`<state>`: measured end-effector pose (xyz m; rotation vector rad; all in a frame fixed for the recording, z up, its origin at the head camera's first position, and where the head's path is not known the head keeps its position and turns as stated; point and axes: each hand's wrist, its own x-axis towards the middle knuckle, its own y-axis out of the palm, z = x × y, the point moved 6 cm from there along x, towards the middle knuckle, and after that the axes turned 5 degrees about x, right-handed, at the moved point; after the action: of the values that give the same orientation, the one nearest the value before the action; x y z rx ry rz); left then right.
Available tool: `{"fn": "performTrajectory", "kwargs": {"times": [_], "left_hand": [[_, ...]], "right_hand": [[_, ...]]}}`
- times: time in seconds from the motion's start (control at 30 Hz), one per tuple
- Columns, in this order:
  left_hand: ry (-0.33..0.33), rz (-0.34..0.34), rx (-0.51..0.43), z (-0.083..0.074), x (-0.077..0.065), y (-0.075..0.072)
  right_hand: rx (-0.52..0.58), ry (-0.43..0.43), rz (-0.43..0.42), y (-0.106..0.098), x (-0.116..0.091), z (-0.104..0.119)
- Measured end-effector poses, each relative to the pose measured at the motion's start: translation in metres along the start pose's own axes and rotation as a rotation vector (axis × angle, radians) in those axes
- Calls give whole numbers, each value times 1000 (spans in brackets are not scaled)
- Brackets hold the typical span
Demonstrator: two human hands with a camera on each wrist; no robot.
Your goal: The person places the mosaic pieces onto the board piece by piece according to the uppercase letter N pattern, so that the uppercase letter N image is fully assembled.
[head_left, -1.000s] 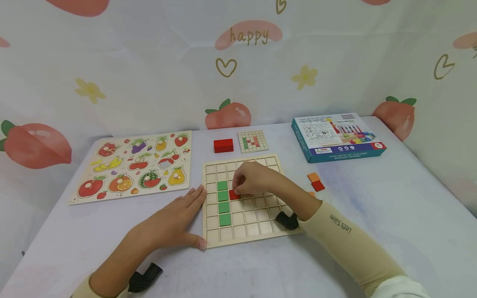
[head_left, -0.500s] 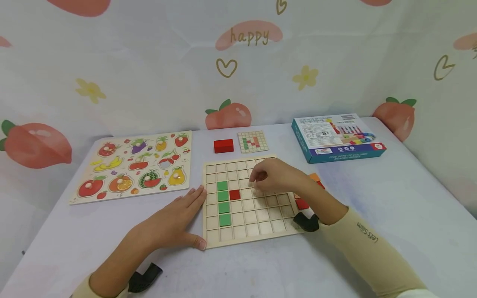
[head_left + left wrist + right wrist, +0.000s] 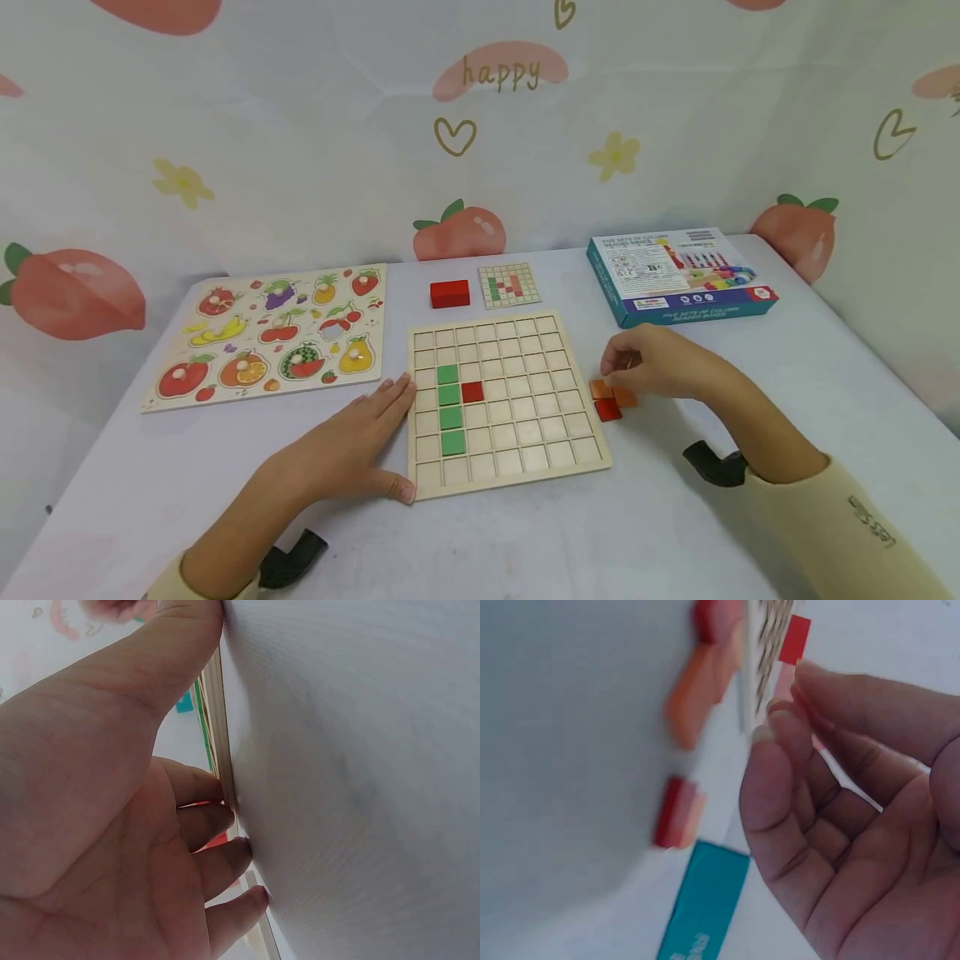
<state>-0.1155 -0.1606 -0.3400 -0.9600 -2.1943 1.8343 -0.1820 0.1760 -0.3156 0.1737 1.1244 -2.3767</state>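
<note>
A wooden grid board lies in the middle of the table in the head view. Several green square tiles form a column on it, with one red tile to their right. My left hand is spread along the board's left edge, thumb and fingertips at the rim. Beyond the board's right side, my right hand hovers over loose tiles, its fingers loosely bent. The right wrist view shows a gap between thumb and fingertips, holding nothing. Below it are orange tiles and a red tile; the hand covers others.
Behind the board are a stack of red blocks and a small pattern card. A fruit puzzle board lies at the left. A teal-edged box stands at the back right, before a printed cloth backdrop.
My right hand has let go of the red tile on the board and moved right to the loose tiles. My left hand has stayed at the board's edge.
</note>
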Motion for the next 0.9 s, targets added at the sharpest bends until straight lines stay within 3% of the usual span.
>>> {"fn": "performTrajectory", "kwargs": {"times": [0.13, 0.27, 0.9], "left_hand": [[-6, -1, 1, 1, -1, 0], [-7, -5, 4, 2, -1, 0], [-1, 2, 5, 0, 0, 0]], "right_hand": [[0, -40, 41, 7, -9, -7], [-56, -96, 25, 12, -12, -7], [-114, -60, 27, 22, -15, -4]]}}
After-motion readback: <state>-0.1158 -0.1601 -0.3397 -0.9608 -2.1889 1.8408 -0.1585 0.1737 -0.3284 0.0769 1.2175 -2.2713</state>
